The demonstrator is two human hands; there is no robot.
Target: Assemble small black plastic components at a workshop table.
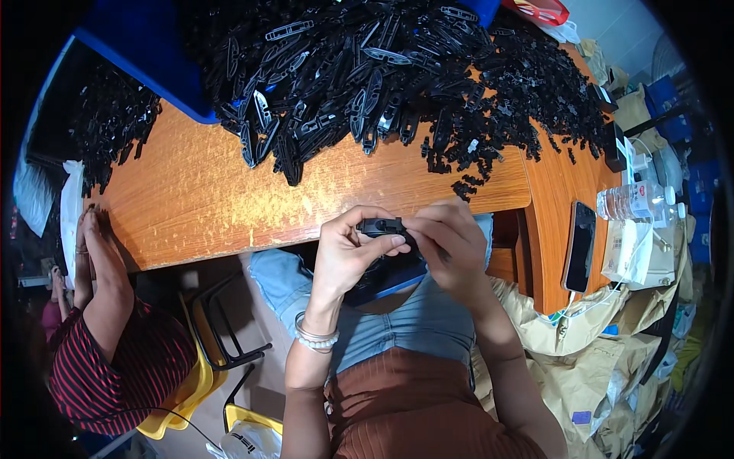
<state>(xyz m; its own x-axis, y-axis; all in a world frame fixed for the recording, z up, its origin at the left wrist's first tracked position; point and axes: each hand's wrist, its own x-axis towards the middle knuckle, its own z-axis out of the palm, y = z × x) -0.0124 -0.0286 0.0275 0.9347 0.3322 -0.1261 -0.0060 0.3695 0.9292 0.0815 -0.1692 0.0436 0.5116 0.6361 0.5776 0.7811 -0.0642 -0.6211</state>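
Over my lap, just in front of the table edge, my left hand (345, 249) pinches a small black plastic part (380, 226) between thumb and fingers. My right hand (451, 243) meets it from the other side, its fingers closed at the part's right end; whether they hold a second piece is hidden. Beyond my hands a large heap of long black plastic parts (329, 84) covers the far side of the table. Smaller black pieces (527, 99) spread to the right of that heap, a few straggling toward me.
The wooden table (229, 191) has a worn top. A blue bin (145, 65) tilts at the upper left. On the right lie a phone (579, 249) on a cable and plastic bottles (634, 201). Another person (122, 352) sits at left, and brown paper bags (589, 375) crowd the lower right.
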